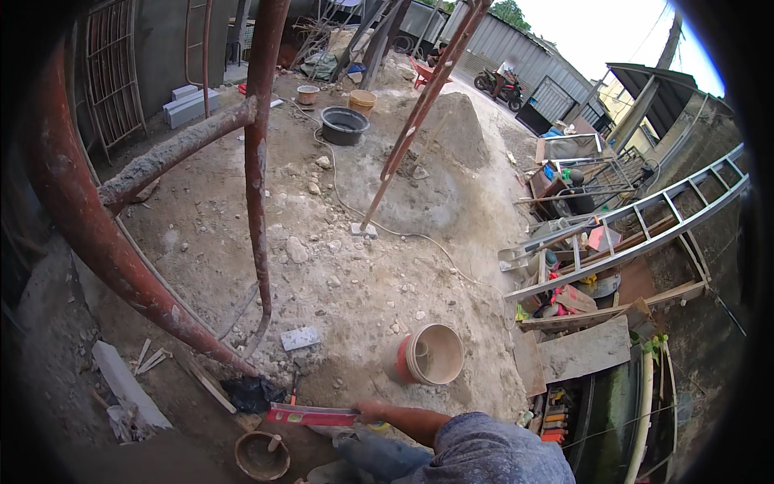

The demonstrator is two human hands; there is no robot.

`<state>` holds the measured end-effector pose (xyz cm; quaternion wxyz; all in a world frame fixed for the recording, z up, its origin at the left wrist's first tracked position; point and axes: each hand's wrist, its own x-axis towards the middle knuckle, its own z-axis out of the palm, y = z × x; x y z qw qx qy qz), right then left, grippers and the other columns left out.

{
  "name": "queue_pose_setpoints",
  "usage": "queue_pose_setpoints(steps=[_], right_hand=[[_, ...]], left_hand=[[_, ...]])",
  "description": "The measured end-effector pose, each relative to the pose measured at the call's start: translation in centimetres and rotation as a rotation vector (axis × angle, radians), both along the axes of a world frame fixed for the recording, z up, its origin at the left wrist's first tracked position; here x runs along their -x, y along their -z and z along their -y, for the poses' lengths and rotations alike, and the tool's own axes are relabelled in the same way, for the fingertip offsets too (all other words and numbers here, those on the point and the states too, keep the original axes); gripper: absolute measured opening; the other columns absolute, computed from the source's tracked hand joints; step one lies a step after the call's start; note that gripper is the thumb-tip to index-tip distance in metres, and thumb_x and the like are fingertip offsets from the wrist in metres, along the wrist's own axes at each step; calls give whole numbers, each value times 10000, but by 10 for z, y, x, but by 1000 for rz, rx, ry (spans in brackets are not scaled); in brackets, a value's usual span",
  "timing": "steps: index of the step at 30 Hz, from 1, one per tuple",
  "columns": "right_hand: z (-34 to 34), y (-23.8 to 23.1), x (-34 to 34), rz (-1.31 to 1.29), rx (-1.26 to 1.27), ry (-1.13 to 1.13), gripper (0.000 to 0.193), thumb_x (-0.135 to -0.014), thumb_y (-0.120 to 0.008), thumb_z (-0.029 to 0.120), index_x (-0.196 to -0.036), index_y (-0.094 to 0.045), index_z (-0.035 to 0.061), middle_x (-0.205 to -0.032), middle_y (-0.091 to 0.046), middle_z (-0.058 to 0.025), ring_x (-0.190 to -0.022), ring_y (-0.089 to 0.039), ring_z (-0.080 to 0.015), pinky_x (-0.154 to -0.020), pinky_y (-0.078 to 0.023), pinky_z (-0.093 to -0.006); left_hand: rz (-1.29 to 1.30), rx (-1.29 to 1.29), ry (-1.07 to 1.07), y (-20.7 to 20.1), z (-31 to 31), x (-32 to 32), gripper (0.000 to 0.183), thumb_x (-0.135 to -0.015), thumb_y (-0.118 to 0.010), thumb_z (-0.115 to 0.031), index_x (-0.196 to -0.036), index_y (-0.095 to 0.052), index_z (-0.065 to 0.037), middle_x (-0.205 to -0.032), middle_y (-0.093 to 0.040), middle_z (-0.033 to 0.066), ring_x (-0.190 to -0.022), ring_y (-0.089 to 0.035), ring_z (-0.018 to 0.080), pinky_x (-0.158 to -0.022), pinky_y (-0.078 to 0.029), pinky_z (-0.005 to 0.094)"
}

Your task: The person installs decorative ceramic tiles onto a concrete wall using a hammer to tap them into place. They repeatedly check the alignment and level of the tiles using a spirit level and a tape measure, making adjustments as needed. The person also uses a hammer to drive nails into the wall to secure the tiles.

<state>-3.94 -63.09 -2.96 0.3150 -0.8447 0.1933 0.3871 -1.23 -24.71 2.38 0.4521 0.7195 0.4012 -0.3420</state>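
My right hand (371,413) reaches left from the lower edge, with a grey-blue sleeve (492,452) on the arm. It grips the right end of a red spirit level (314,415), which lies flat and points left. A round brown bowl (262,456) with a small tool in it sits just below the level's left end. A cream bucket with an orange outside (433,355) lies on its side on the rubble just above the hand. My left hand is out of view.
Rusty scaffold pipes (256,161) cross the left side. Ahead lie rubble ground, a black tub (344,125) and a sand heap (455,121). An aluminium ladder (637,226) lies over clutter at right. A grey block (300,337) and a black bag (254,394) lie near the level. Far back, a person sits on a motorbike (500,85).
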Motion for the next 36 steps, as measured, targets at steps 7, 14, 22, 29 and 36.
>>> queue_pose_setpoints(steps=[7, 14, 22, 29, 36], right_hand=[[18, 3, 0, -165, 210, 143, 425, -837, -670, 390, -1195, -673, 161, -1150, -684, -147, -1108, -638, -326, -932, -497, -447], [10, 72, -113, -82, 378, 30, 461, -839, -643, 448, -1167, -694, 129, -1142, -687, -183, -1094, -648, -346, -953, -493, -449], [-18, 356, -98, -43, -29, 325, 320, -900, -663, 266, -947, -716, -46, -835, -713, -112, -734, -671, -185, -665, -516, -340], [42, 467, -100, -8, -137, 402, 327, -892, -667, 255, -1043, -686, -34, -895, -702, -111, -781, -661, -217, -709, -513, -346], [43, 487, -109, 274, 0, 231, 376, -882, -670, 259, -1136, -651, -18, -974, -691, -145, -860, -664, -279, -763, -518, -377]], left_hand=[[91, -80, -86, 4, -60, -28, 408, -877, -671, -344, -1013, -684, 41, -978, -701, 109, -925, -621, 250, -831, -488, 407], [480, -1, -275, 183, -149, -95, 430, -951, -614, -397, -1021, -713, 15, -730, -700, 60, -599, -611, 121, -568, -505, 290], [564, -614, 307, 330, -254, -160, 429, -860, -672, -369, -1203, -645, -113, -1172, -675, 160, -1052, -645, 352, -907, -511, 422], [116, -263, 868, 417, -249, -158, 838, -761, -676, -614, -1306, -565, 12, -1250, -619, 241, -1180, -583, 371, -993, -455, 422], [257, -445, 880, 465, -239, -141, 534, -800, -645, -459, -1100, -675, -19, -1087, -677, 234, -1049, -633, 394, -923, -491, 451]])
